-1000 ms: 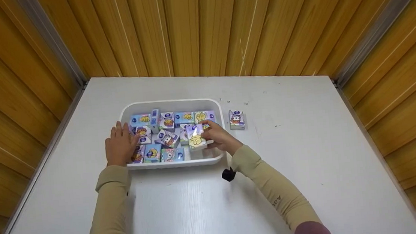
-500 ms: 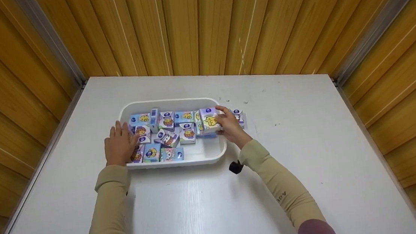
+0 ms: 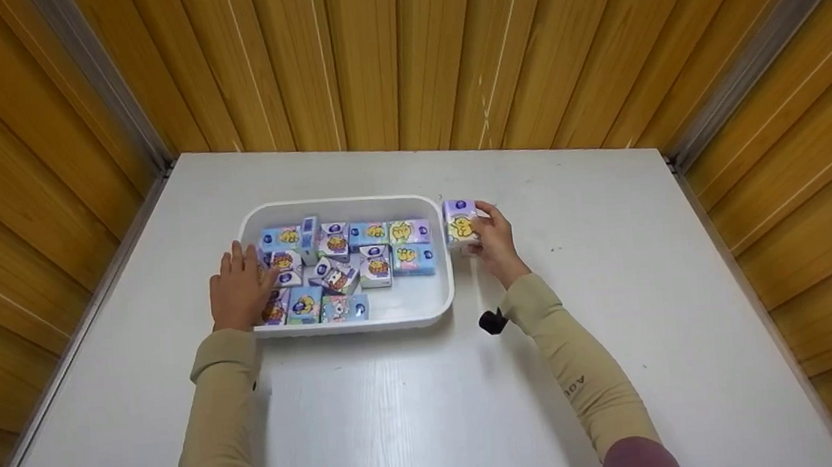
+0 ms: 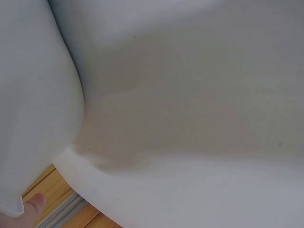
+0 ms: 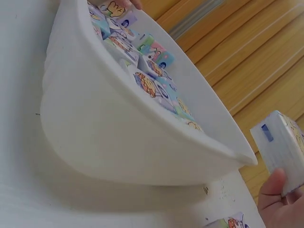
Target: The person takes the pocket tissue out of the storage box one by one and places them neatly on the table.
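My right hand (image 3: 498,245) holds a small lilac-and-white tissue pack (image 3: 460,222) with a yellow cartoon figure, pinched between thumb and fingers. It is in the air just beyond the right rim of a white tray (image 3: 382,322). The right wrist view shows this pack's pale side (image 5: 278,147) above the thumb. Below it, another tissue pack (image 5: 229,222) lies on the table, mostly hidden in the head view. My left hand (image 3: 239,290) rests on the tray's left rim, its fingers straight. Only a fingertip (image 4: 35,203) shows in the left wrist view.
Several tissue packs (image 3: 375,266) lie inside the tray, one standing on edge (image 3: 309,239). The tray sits on a white table (image 3: 371,410). Wood-look panel walls (image 3: 401,62) enclose the table's back and sides. A black wrist camera (image 3: 493,322) hangs beneath my right wrist.
My right hand has lifted the lilac tissue pack out of the tray's right part and carried it right, past the rim. My left hand has stayed in place.
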A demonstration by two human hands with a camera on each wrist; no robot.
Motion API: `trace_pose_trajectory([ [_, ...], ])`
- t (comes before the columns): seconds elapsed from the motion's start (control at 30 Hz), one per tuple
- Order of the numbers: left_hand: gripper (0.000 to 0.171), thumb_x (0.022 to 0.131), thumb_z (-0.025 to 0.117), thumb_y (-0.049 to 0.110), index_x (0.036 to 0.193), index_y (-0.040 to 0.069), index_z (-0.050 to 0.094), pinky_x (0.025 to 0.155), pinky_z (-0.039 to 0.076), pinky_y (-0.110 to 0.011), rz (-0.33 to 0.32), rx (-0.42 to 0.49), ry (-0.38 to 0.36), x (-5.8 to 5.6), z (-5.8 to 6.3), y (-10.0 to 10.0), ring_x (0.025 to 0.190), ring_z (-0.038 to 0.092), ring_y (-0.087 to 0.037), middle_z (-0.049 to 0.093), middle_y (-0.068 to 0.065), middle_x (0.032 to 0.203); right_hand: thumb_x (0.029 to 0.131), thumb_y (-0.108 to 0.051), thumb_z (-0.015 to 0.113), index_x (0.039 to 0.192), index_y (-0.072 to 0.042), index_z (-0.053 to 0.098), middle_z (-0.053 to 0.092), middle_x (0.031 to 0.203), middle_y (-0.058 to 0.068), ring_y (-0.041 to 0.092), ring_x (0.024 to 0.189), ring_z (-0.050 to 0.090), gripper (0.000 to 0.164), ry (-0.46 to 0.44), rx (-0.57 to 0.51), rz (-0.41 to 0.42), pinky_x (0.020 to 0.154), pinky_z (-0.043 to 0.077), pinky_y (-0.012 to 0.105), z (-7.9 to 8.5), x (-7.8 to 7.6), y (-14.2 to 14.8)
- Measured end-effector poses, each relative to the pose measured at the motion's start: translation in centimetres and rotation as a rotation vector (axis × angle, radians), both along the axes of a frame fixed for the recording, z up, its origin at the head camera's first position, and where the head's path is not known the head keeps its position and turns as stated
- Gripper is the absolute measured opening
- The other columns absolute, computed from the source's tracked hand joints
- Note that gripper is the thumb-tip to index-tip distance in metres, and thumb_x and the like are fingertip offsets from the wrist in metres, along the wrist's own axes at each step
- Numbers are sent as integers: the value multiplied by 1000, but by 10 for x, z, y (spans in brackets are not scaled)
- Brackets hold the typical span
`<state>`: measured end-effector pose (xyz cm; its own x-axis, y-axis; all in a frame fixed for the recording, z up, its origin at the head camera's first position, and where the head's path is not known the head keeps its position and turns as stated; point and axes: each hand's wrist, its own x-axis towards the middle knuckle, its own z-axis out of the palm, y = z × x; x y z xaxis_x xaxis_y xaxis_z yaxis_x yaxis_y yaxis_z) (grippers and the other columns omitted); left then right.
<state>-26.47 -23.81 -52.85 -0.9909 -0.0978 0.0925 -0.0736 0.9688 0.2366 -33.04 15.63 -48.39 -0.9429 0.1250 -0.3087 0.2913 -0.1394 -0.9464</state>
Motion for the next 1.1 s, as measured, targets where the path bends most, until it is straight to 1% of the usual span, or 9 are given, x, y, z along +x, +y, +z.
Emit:
trace_pose_trajectory([
  [0.13, 72, 89, 37, 49, 140, 2, 19, 99, 25, -59, 5, 7, 0, 0, 1, 1, 132, 15, -40, 14, -22, 146, 91, -6, 41, 127, -14, 44, 47, 94, 2, 9, 66, 50, 37, 30, -27, -91, 49, 41, 21, -7, -4, 12],
  [0.3, 72, 89, 37, 50, 140, 3, 19, 100, 24, -59, 6, 11, 1, 1, 1, 1, 132, 15, -40, 14, -22, 146, 92, -6, 39, 129, -11, 42, 45, 98, 1, 9, 74, 49, 37, 22, -67, -168, 60, 43, 24, -14, -7, 27],
  [0.47, 72, 89, 37, 50, 140, 2, 19, 99, 24, -59, 3, 15, 2, 1, 2, 2, 132, 15, -41, 14, -22, 146, 92, -7, 39, 128, -10, 43, 48, 107, 4, 8, 76, 49, 37, 7, -23, -229, 74, 44, 32, -23, -10, 41],
  [0.57, 71, 90, 37, 48, 140, 1, 20, 99, 25, -60, -2, 9, 7, 1, 3, 2, 131, 16, -42, 15, -23, 145, 91, -5, 39, 128, -8, 44, 50, 108, 6, 8, 73, 49, 37, 7, -6, -260, 76, 43, 35, -30, -11, 48],
  [0.7, 70, 89, 39, 46, 139, 1, 21, 99, 25, -59, 3, 6, 7, 2, 4, 3, 131, 16, -42, 15, -24, 145, 91, -2, 36, 129, -6, 43, 49, 108, 7, 8, 76, 49, 39, -3, -63, -283, 79, 43, 35, -38, -11, 56],
  [0.73, 70, 89, 39, 47, 140, 1, 20, 99, 25, -59, 6, 8, 4, 2, 4, 3, 132, 16, -41, 15, -23, 145, 90, -2, 35, 129, -6, 42, 49, 109, 7, 9, 77, 49, 40, -10, -62, -287, 81, 43, 35, -39, -11, 57],
  [0.83, 71, 89, 39, 48, 140, 2, 20, 101, 24, -58, 14, 11, 0, 2, 3, 3, 132, 15, -40, 14, -22, 146, 89, 1, 34, 129, -3, 42, 48, 109, 9, 10, 77, 48, 41, -16, -56, -297, 76, 43, 31, -45, -10, 62],
  [0.93, 71, 89, 38, 48, 140, 2, 19, 101, 24, -58, 15, 9, 1, 1, 2, 3, 132, 15, -40, 14, -22, 146, 87, 3, 34, 129, -2, 42, 47, 112, 10, 10, 74, 46, 43, -33, -9, -298, 69, 43, 25, -50, -11, 66],
  [1.1, 71, 89, 37, 48, 140, 1, 19, 100, 24, -59, 11, 8, 4, 2, 3, 3, 132, 15, -41, 14, -23, 146, 86, 4, 36, 129, -1, 41, 47, 118, 12, 9, 75, 45, 45, -56, -8, -287, 64, 42, 20, -58, -13, 70],
])
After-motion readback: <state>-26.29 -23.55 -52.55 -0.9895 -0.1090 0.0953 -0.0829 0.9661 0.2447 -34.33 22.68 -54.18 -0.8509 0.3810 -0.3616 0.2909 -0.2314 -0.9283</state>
